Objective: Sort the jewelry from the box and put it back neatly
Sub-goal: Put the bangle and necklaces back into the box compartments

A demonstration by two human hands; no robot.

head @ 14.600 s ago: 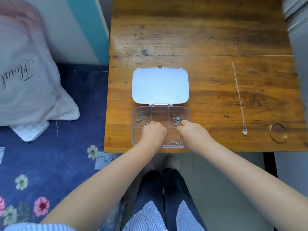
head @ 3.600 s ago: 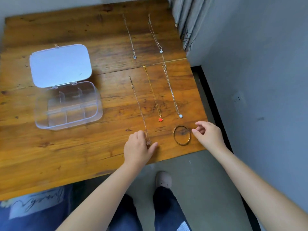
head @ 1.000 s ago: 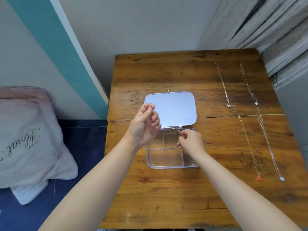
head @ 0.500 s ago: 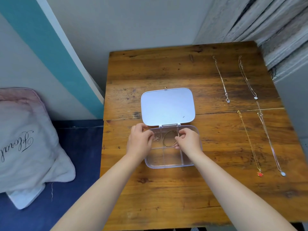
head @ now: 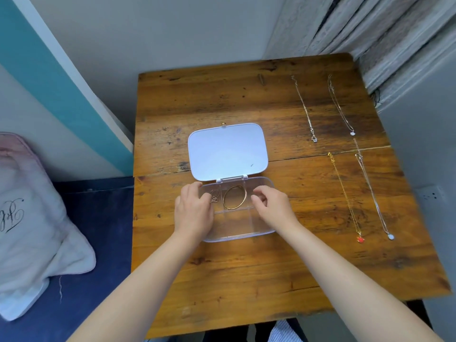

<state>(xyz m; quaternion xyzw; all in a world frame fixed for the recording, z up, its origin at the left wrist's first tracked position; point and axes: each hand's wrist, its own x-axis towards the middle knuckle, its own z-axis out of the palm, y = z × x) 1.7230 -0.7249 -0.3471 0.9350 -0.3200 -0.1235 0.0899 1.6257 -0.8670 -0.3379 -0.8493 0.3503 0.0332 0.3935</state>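
A clear compartment box [head: 238,236] stands on the wooden table [head: 246,280] with its white lid [head: 228,151] folded back. A gold bangle [head: 234,197] leans in the back middle compartment. A thin chain necklace [head: 214,198] lies bunched in the back left compartment. My left hand [head: 193,213] rests over the box's left side with its fingertips at that chain; whether they pinch it is hidden. My right hand [head: 272,206] hovers at the box's right side, fingers loosely curled and apart, holding nothing, a little clear of the bangle.
Several necklaces lie stretched out on the table's right side: a silver one [head: 306,112], a second silver one [head: 341,107], a gold chain with a red pendant [head: 345,193], a chain with a white pendant [head: 373,196]. A pillow [head: 29,213] lies left; curtains hang at the back right.
My right hand has let go of the bangle, which now leans in the back middle compartment. My left hand has come down, and the chain now lies in the back left compartment.
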